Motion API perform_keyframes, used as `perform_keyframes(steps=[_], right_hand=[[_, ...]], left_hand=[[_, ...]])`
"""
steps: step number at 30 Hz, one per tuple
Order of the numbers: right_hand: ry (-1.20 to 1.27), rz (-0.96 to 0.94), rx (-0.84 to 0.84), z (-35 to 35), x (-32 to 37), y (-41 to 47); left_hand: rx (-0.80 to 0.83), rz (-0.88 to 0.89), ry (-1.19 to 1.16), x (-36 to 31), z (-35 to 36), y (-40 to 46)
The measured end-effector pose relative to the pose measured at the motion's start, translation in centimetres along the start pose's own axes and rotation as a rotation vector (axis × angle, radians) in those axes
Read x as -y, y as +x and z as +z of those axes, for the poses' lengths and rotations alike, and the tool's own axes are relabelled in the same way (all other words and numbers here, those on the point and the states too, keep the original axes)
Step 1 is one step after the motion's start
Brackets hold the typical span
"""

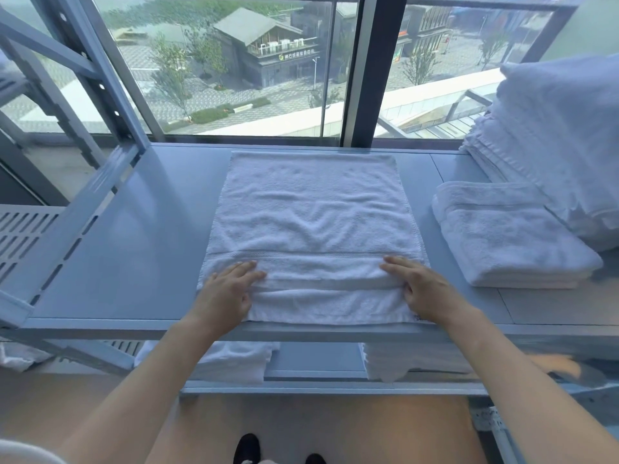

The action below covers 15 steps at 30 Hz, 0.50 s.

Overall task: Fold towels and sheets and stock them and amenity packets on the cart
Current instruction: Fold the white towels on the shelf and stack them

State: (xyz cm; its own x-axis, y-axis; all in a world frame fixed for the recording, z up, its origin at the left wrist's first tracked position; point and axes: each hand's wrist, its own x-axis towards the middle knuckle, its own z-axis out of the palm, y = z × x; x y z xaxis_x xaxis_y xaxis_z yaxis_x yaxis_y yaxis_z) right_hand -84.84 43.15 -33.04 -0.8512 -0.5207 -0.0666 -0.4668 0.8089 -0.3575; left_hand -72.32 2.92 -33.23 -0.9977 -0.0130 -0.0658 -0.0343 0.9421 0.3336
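**Fold Alignment Hazards at the Near Edge of the Towel**

On the pale blue metal shelf top (pixel 140 236) by the window, a white terry-cloth towel (pixel 311 209) lies spread flat, its near end turned up into a low fold along the front edge. The left hand (pixel 225 291) rests on the fold's left end and the right hand (pixel 422 289) on its right end. Fingers of both hands lie nearly straight on the cloth. Whether the thumbs pinch the layer beneath cannot be told.

Judged risks from this position:

1. Skewed fold. If one hand advances ahead of the other, the folded band will run off parallel to the woven stripe, and the side edges will not match.
2. Trapped wrinkles. Ripples across the towel's middle may be pressed into the next layer unless smoothed first.
3. Slippage. The near hem lies at the shelf lip; a rearward pull could drag it over the edge.
4. Collision. A folded white towel (pixel 509 236) and a tall stack of white linens (pixel 552 145) stand just to the right; a wide sweep of the right arm could disturb them.
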Motion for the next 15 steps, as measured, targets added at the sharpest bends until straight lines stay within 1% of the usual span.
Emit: perform_keyframes(steps=[2, 5, 6, 7, 9, 11, 13, 15], right_hand=[[0.000, 0.001, 0.001, -0.5, 0.1, 0.7], [-0.023, 0.034, 0.094, -1.7, 0.5, 1.7], [-0.035, 0.048, 0.095, -2.0, 1.0, 2.1], [-0.037, 0.038, 0.055, -2.0, 2.0, 2.4], [-0.002, -0.067, -0.042, -1.3, 5.1, 2.9], [0.025, -0.204, -0.035, 0.2, 8.4, 3.2], [0.018, -0.259, -0.009, 1.7, 10.5, 3.3], [0.009, -0.251, -0.049, 2.6, 10.8, 3.5]], left_hand=[[-0.054, -0.027, -0.011, -0.4, 0.1, 0.6], [-0.048, -0.076, -0.021, -0.8, -0.3, 1.6], [-0.054, -0.055, -0.012, -1.1, -0.6, 2.1], [-0.090, -0.004, -0.009, -1.7, -0.9, 2.5], [-0.156, 0.138, -0.019, -3.7, -0.9, 3.1], [-0.151, 0.245, -0.010, -5.9, -0.1, 3.5], [-0.134, 0.249, 0.008, -7.4, 1.1, 3.7], [-0.177, 0.216, 0.023, -7.7, 1.9, 3.9]])
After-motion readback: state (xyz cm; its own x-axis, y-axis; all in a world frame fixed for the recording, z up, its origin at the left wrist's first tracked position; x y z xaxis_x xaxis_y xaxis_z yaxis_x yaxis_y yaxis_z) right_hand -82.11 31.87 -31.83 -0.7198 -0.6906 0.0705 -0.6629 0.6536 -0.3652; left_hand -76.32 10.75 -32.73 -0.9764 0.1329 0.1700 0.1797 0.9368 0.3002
